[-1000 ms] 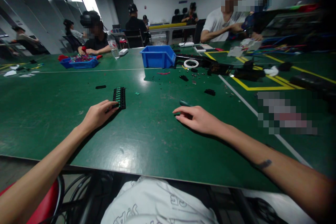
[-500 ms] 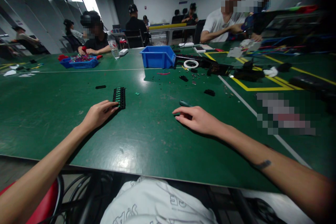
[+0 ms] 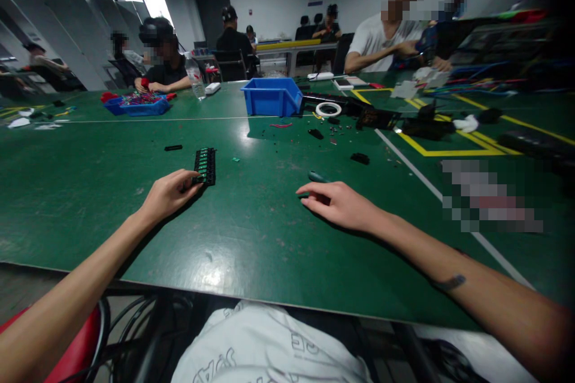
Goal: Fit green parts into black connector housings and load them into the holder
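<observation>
My left hand (image 3: 173, 191) rests on the table with its fingers closed at the near left corner of a black slotted block (image 3: 205, 166). Small green pieces sit in rows along this block. The fingertips partly hide its near end. My right hand (image 3: 335, 200) lies on the table, thumb and fingers apart, holding nothing. Just behind it a dark green rounded handle (image 3: 317, 176) sticks out, the rest of it hidden by the hand. Between the hands and farther off lies a small green piece (image 3: 236, 159). A thin black strip (image 3: 173, 148) lies left of the block.
A blue bin (image 3: 269, 97) stands mid-table, with a white ring (image 3: 328, 109) and scattered small parts to its right. Black parts (image 3: 360, 158) lie beyond my right hand. Several people sit around; one (image 3: 164, 60) is beside a blue tray (image 3: 146, 106) and a water bottle (image 3: 196, 81).
The fingers of my left hand have shifted slightly at the block's near corner. My right hand keeps its pose; the whole view has moved a little.
</observation>
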The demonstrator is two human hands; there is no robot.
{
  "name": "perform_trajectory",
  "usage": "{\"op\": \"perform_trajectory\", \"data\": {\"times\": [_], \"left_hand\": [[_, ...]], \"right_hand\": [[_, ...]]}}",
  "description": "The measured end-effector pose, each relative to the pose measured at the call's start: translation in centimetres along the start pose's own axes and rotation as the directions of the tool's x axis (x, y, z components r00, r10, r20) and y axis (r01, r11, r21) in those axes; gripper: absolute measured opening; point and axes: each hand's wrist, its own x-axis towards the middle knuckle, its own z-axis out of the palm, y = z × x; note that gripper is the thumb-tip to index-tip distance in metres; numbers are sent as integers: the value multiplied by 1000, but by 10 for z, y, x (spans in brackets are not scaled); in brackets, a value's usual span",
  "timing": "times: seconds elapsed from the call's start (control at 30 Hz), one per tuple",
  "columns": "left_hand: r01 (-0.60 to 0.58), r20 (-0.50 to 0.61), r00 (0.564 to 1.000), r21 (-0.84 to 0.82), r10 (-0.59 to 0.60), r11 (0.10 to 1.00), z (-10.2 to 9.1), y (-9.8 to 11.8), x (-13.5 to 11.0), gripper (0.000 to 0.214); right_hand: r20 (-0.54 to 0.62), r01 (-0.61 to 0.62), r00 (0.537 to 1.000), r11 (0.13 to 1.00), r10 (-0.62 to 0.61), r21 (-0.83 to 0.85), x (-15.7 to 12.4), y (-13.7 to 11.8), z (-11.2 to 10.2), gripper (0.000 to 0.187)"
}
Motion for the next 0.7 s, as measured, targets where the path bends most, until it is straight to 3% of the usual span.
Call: {"op": "perform_trajectory", "data": {"times": [0.17, 0.3, 0.7], "left_hand": [[-35, 2, 999, -38, 35, 999, -7, 9, -3, 20], [-75, 87, 993, -42, 79, 996, -8, 11, -7, 23], [-8, 135, 991, -14, 10, 1000, -4, 7, -5, 34]], "right_hand": [[1, 1, 1000, 1000, -1, 4, 0, 0, 0, 29], [7, -10, 1000, 1000, 10, 2, 0, -2, -1, 29], [10, -10, 1000, 1000, 9, 12, 0, -3, -1, 31]]}}
